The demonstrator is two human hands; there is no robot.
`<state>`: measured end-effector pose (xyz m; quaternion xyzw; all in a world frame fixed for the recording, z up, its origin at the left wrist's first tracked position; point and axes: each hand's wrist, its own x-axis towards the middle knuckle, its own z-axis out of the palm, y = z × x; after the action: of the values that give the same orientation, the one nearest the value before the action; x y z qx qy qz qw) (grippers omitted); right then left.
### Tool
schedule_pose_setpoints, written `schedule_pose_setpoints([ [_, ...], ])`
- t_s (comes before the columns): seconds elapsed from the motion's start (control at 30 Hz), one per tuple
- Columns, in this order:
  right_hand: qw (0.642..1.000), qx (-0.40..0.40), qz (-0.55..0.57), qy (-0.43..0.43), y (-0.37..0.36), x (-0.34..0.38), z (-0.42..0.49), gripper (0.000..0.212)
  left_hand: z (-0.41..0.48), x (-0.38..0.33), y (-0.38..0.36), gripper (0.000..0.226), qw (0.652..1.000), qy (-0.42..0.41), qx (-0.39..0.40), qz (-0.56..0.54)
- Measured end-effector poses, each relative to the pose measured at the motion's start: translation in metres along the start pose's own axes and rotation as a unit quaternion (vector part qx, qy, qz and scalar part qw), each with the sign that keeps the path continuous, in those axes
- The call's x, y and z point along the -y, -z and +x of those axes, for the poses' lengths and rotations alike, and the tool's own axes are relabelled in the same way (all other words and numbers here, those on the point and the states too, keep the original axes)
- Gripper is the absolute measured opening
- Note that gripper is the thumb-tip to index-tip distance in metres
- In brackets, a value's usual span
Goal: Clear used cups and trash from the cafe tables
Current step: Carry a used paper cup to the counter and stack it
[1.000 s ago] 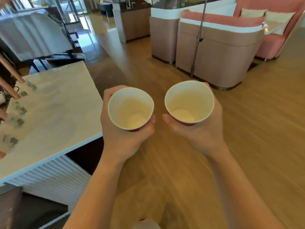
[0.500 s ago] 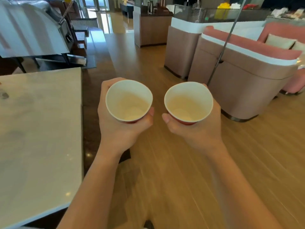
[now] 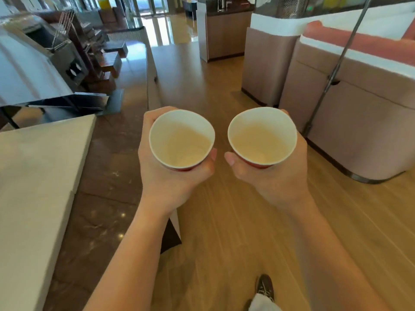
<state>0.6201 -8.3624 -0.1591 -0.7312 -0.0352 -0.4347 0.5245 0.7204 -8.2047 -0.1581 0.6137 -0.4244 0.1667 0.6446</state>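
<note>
Wooden floor (image 3: 224,221), pale marble tabletop (image 3: 33,187) left, pink-cushioned booth (image 3: 359,108) right, bright glass doors (image 3: 152,5) beyond.

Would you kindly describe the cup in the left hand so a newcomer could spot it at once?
Start at the pale tabletop on the left. Just right of it, the left hand grips a paper cup, white inside, red outside. The second cup sits in the right hand, nearer the pink sofa.

Cup walls: left cup (image 3: 182,140) and right cup (image 3: 261,138) show only a red sliver, the rest hidden behind left hand (image 3: 166,182) and right hand (image 3: 278,180).
Left edge: table (image 3: 33,176) cut off there and below.
Bottom edge: shoe (image 3: 265,287) partly under a trouser leg (image 3: 262,303).
Far end: things on the cabinet (image 3: 226,34) too blurred to tell.
</note>
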Motion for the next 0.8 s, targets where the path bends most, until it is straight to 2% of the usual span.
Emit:
schedule_pose_setpoints([
  [0.2, 0.998, 0.04, 0.047, 0.018, 0.049, -0.082, 0.111, 0.061, 0.087, 0.055, -0.08, 0.065, 0.999, -0.009, -0.029, 0.042],
  [0.37, 0.994, 0.071, 0.08, 0.023, 0.067, -0.141, 0.194, 0.061, 0.143, 0.101, -0.116, 0.062, 0.995, -0.008, -0.066, 0.069],
  [0.57, 0.986, 0.112, 0.118, 0.024, 0.04, -0.221, 0.261, 0.06, 0.189, 0.177, -0.126, 0.064, 0.991, 0.024, -0.087, 0.097],
  [0.8, 0.982, 0.151, 0.116, 0.02, -0.022, -0.322, 0.368, 0.059, 0.269, 0.309, -0.114, 0.065, 0.985, 0.026, -0.132, 0.11],
])
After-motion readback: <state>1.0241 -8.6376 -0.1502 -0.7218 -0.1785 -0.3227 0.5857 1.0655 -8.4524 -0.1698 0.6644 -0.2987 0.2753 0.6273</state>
